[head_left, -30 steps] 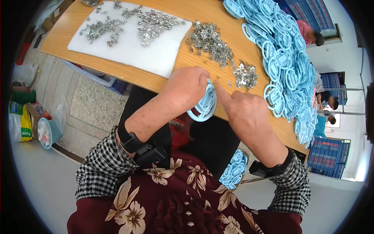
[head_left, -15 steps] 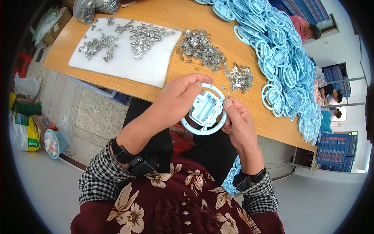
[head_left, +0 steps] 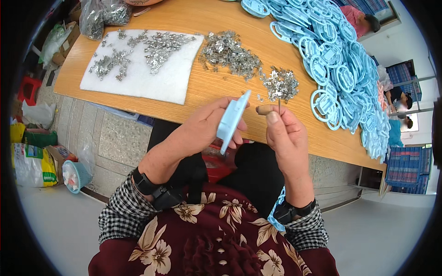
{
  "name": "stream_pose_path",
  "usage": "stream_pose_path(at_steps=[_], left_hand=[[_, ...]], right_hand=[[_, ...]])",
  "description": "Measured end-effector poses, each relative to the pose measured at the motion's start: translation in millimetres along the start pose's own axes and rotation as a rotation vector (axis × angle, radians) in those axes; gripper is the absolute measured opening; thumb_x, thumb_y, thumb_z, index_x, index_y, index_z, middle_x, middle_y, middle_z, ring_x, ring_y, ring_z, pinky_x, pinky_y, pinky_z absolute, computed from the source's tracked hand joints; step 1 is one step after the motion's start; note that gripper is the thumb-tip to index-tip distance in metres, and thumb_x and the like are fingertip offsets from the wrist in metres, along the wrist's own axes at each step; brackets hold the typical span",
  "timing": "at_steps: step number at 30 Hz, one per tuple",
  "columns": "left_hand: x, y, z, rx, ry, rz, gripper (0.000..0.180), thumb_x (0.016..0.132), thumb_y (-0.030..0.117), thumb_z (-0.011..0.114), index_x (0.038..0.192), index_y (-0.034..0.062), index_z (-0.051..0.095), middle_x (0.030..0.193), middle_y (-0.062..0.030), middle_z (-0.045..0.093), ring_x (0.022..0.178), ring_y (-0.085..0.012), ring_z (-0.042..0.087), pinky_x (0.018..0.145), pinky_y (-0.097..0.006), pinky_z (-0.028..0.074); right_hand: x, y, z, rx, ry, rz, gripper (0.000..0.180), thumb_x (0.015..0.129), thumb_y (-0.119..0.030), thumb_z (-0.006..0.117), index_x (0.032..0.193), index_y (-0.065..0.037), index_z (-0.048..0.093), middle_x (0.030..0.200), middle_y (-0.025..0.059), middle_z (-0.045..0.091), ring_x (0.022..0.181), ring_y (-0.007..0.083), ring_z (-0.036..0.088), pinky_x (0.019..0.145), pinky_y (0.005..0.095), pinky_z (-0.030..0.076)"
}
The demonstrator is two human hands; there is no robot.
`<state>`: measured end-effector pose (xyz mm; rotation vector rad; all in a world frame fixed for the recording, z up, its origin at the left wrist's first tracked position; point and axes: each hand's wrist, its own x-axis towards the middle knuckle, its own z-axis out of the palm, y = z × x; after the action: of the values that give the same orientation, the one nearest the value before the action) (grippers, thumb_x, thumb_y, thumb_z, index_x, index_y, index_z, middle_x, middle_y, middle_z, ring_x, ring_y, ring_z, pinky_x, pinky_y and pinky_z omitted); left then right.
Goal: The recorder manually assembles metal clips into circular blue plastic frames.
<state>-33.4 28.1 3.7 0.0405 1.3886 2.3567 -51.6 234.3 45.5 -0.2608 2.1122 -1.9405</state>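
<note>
My left hand [head_left: 207,122] is closed on a light-blue round plastic part [head_left: 233,120], which is now tilted nearly edge-on, so its ring and inner face are hidden. Some of my fingertips show behind its lower right side. A thin metal rod-like tool [head_left: 279,106] stands up from the pinch of my right hand [head_left: 290,138]; its lower end is hidden. A tan cover [head_left: 264,109] sits on my right index fingertip, which points left toward the plastic part without touching it. Just beyond that hand lies a small pile of shiny metal pieces [head_left: 281,84].
A larger heap of metal pieces [head_left: 230,54] lies left of it on the wooden table [head_left: 152,109]. More are spread on a white foam sheet [head_left: 138,89]. A big pile of blue plastic parts [head_left: 331,55] covers the right side. Bags of metal pieces [head_left: 92,20] stand far left.
The plastic part has turned from facing up to nearly edge-on in my left hand. My right hand has left its rim and moved slightly right, still holding the thin tool.
</note>
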Motion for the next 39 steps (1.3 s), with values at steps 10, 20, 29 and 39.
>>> stream_pose_path(at_steps=[10, 20, 29, 39], left_hand=[[4, -19, 1, -0.317, -0.155, 0.079, 0.041, 0.105, 0.033, 0.053, 0.128, 0.0005, 0.054, 0.097, -0.0107, 0.066, 0.075, -0.0171, 0.068, 0.064, -0.03, 0.058], [0, -18, 5, -0.068, -0.088, 0.109, 0.044, 0.104, 0.031, 0.053, 0.139, 0.0045, 0.05, 0.101, -0.0092, 0.067, 0.082, -0.0179, 0.068, 0.071, -0.029, 0.056], [-3, -17, 26, 0.123, 0.118, 0.067, 0.044, 0.105, 0.02, 0.045, 0.143, -0.001, 0.039, 0.122, -0.0119, 0.059, 0.107, -0.0142, 0.059, 0.09, -0.033, 0.052], [-5, 0, 24, 0.619, 0.103, 0.2, 0.025, 0.106, 0.019, 0.049, 0.118, 0.0012, 0.062, 0.095, -0.0013, 0.065, 0.085, -0.0057, 0.059, 0.075, -0.023, 0.05]], right_hand=[[8, 17, 28, 0.01, 0.0, -0.118, 0.012, 0.099, -0.008, 0.063, 0.1, 0.0, 0.053, 0.061, 0.0022, 0.059, 0.054, 0.0112, 0.067, 0.047, 0.024, 0.045], [2, 22, 27, 0.302, 0.055, -0.034, 0.02, 0.094, -0.009, 0.07, 0.101, -0.001, 0.052, 0.059, -0.0005, 0.052, 0.05, 0.0068, 0.057, 0.049, 0.0232, 0.044], [-27, 3, 2, -0.094, 0.083, -0.193, 0.024, 0.091, -0.009, 0.072, 0.107, -0.001, 0.057, 0.075, -0.0061, 0.055, 0.064, -0.0012, 0.045, 0.057, 0.018, 0.038], [-15, 18, -27, 0.01, -0.143, 0.032, 0.023, 0.102, -0.016, 0.061, 0.116, 0.002, 0.062, 0.094, -0.0037, 0.062, 0.081, 0.0047, 0.057, 0.071, 0.0215, 0.047]])
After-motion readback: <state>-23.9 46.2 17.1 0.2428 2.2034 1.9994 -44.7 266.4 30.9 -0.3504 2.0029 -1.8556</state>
